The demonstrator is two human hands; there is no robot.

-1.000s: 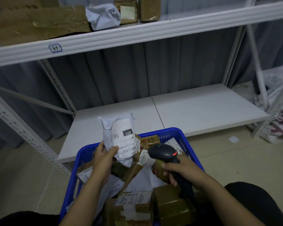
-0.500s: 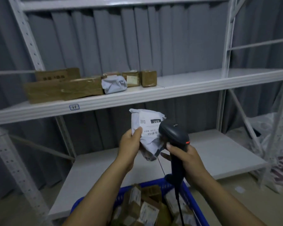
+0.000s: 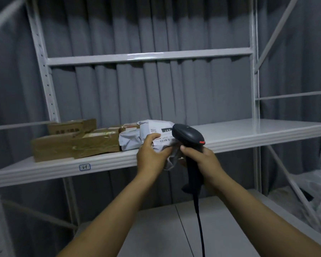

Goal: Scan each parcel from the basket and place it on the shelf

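Note:
My left hand grips a soft white parcel with a printed label, held at the front edge of the middle shelf. Right beside it, my right hand holds a black corded barcode scanner by its handle, its head over the parcel's right end. On the shelf to the left lie brown cardboard parcels and another white bag parcel. The basket is out of view.
A white metal rack with a label tag on the middle shelf's front lip. An upper beam crosses above. The lower shelf lies below my arms. Grey curtains hang behind. White bags sit at the far right.
Both hands rose from the basket to middle-shelf height, carrying the white parcel and the scanner. The view tilted up, and the blue basket dropped out of sight.

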